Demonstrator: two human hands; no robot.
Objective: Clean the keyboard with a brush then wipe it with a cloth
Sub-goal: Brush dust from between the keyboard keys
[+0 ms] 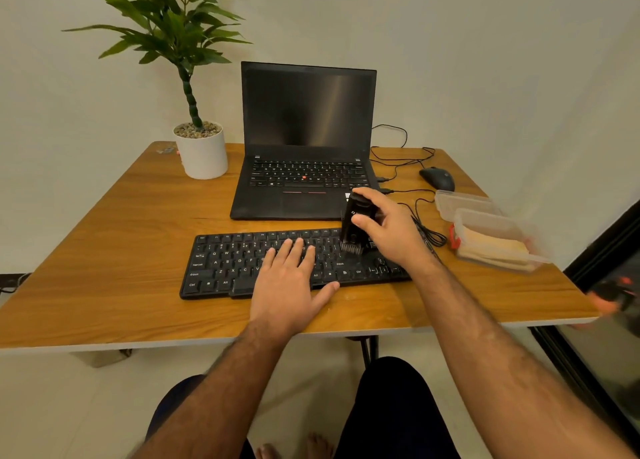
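A black keyboard (225, 264) lies on the wooden table (114, 258) near its front edge. My left hand (289, 282) rests flat on the middle keys, fingers straight, thumb on the front edge. My right hand (388, 230) grips a black brush (354, 228) upright, with its bristles down on the keys at the keyboard's right part. A yellowish folded cloth (495, 247) lies inside a clear plastic box (485, 221) to the right.
An open black laptop (306, 140) stands behind the keyboard. A potted plant in a white pot (202, 154) is at the back left. A black mouse (437, 178) and tangled cables (412, 168) lie at the back right. A dark glass door (609, 285) borders the right.
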